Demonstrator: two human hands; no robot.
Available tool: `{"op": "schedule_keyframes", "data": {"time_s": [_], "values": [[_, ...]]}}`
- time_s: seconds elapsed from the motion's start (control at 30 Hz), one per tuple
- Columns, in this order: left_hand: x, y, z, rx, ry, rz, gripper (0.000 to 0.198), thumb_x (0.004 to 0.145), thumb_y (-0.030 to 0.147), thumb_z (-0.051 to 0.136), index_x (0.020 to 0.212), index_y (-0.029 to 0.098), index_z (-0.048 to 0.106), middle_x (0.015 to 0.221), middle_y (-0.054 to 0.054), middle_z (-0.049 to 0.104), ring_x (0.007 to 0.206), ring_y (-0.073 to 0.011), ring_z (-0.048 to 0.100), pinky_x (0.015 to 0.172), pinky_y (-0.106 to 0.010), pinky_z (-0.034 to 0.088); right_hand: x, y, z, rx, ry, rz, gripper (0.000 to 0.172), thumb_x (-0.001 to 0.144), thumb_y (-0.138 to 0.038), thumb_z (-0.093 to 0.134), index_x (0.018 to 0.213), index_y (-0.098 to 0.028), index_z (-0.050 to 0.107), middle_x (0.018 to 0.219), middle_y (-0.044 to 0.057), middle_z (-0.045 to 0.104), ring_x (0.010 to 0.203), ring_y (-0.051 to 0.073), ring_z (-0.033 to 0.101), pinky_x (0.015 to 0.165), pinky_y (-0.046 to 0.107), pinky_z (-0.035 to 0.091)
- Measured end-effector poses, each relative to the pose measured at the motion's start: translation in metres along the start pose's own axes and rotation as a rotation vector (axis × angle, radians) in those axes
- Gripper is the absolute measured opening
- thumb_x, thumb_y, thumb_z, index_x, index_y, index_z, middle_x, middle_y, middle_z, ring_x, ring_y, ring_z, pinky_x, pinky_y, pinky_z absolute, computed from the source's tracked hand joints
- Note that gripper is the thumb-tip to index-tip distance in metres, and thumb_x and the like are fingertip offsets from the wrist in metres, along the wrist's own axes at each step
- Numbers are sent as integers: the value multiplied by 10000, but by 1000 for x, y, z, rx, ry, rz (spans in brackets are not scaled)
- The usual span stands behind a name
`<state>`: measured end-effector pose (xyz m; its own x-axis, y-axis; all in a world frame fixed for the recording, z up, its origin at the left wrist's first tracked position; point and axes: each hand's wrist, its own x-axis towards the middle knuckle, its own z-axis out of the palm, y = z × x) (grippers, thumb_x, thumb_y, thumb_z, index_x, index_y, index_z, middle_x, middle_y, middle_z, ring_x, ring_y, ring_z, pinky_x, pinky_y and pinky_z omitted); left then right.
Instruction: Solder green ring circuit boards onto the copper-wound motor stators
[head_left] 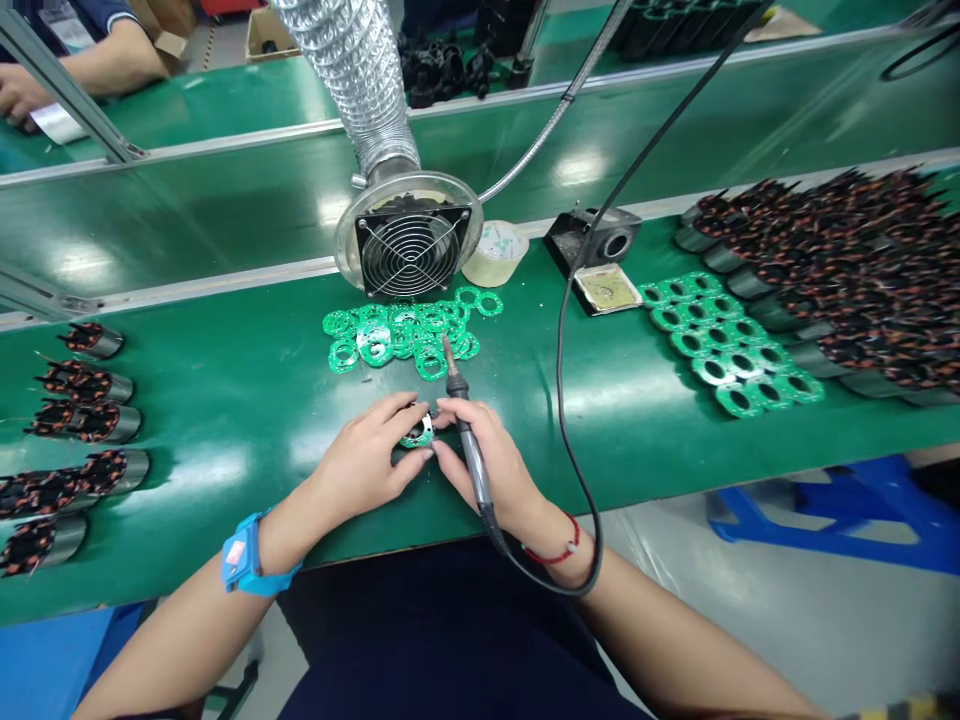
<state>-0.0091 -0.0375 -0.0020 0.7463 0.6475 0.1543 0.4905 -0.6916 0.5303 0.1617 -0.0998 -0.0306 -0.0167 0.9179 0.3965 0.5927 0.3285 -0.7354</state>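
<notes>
green ring board (426,436), as i view it from afar: my left hand (364,455) closes thumb and fingers about its left side; my right hand (506,470) stands at its right edge, contact unclear, and holds the soldering iron (473,455), long axis forward, tip past the board toward the loose ring boards (375,345).

Ring-shaped circuit board (426,432) in the grip, partly hidden by left hand (369,455); underside can't be seen, print too small to read. Wound stators (847,270) well right of grip cut by frame edge. Beyond grip, foil duct (352,80) cropped on top; far left beyond, co-worker's arm (124,58) cropped.
</notes>
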Motion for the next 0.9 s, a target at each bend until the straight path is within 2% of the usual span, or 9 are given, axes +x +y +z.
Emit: {"op": "schedule_keyframes", "data": {"time_s": [0.27,0.43,0.57,0.77,0.83,0.9], "values": [[2,-2,3,59,26,22,329,898,242,511,1207,140,562,1216,-147,594,1101,-257,597,915,-421,538,0,5,-1,76,-7,30,402,854,-142,564,1212,-268,432,955,30,625,922,211,599,850,407,496],[1,0,9,45,124,22,310,907,232,493,1198,131,530,1161,-142,619,1090,-250,592,921,-412,523,0,6,2,128,7,92,365,850,-143,565,1174,-270,453,903,8,632,868,193,631,826,374,510],[0,0,15,40,157,-33,367,901,241,500,1245,122,446,1142,-153,623,1046,-249,608,882,-398,525,0,4,4,141,10,134,335,856,-143,556,1154,-266,464,877,0,639,859,186,643,821,356,511],[1,-1,18,-29,153,-76,257,891,249,491,1131,159,467,1070,-130,628,987,-243,618,841,-392,522,2,1,1,97,4,118,329,869,-144,526,1168,-261,455,873,7,639,864,190,630,830,368,502],[2,-5,17,-72,123,-86,296,884,250,499,1163,169,444,1095,-129,619,1011,-246,615,853,-400,518,5,0,-2,46,-8,76,376,852,-138,538,1197,-254,443,918,24,636,899,204,614,853,395,491],[2,-10,14,-122,81,-95,450,866,270,535,1270,180,360,1195,-145,578,1109,-261,581,915,-425,495,10,-2,-5,-5,-23,29,439,823,-137,561,1229,-236,426,1034,63,626,982,230,590,886,426,476]]}}
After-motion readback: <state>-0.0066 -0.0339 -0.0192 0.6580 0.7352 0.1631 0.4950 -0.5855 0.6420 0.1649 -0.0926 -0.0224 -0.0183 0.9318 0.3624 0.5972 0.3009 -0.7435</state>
